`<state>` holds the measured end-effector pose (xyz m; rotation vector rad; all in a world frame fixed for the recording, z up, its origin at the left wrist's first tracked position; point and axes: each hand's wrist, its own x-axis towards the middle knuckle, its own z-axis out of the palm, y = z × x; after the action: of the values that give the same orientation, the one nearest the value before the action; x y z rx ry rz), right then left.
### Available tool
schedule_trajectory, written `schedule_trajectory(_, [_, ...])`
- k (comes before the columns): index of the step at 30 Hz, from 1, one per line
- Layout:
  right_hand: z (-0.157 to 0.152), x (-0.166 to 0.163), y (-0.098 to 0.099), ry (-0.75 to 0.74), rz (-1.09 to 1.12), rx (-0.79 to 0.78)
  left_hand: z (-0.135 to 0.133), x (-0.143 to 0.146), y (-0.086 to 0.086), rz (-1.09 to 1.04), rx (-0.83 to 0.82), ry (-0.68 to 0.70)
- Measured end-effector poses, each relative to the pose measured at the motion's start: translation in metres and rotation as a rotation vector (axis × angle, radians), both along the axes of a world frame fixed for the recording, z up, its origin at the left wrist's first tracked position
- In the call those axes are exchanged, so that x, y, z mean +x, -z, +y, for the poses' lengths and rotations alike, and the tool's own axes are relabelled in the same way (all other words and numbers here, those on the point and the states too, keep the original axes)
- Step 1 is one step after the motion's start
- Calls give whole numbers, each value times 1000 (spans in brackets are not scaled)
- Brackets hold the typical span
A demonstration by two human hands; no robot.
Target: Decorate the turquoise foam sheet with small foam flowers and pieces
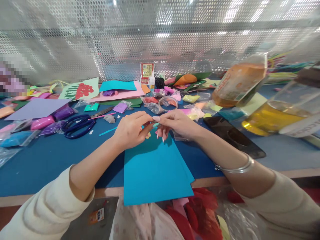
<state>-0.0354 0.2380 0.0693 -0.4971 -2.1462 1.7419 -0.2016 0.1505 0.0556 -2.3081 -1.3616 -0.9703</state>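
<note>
My left hand (131,130) and my right hand (176,123) meet fingertip to fingertip above the far end of a stack of teal paper sheets (155,170) on the blue table. Both hands are pinched shut on a small piece between them, too small to name; a bit of red and teal shows at the fingertips. A silver bangle (237,168) sits on my right wrist. Both arms wear cream sleeves.
Blue-handled scissors (78,126) lie left of my hands, with bags of coloured clay (42,122) beyond. A black phone (233,136) lies to the right, near bottles of amber liquid (240,83). A tape roll (168,102), coloured papers and a glue box (147,74) crowd the back.
</note>
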Motion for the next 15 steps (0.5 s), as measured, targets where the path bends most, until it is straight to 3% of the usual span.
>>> schedule_trajectory(10, [3, 0, 2, 194, 117, -30, 0, -5, -2, -84, 191, -30])
schedule_trajectory(15, [1, -3, 3, 108, 155, -211, 3, -6, 2, -57, 177, -27])
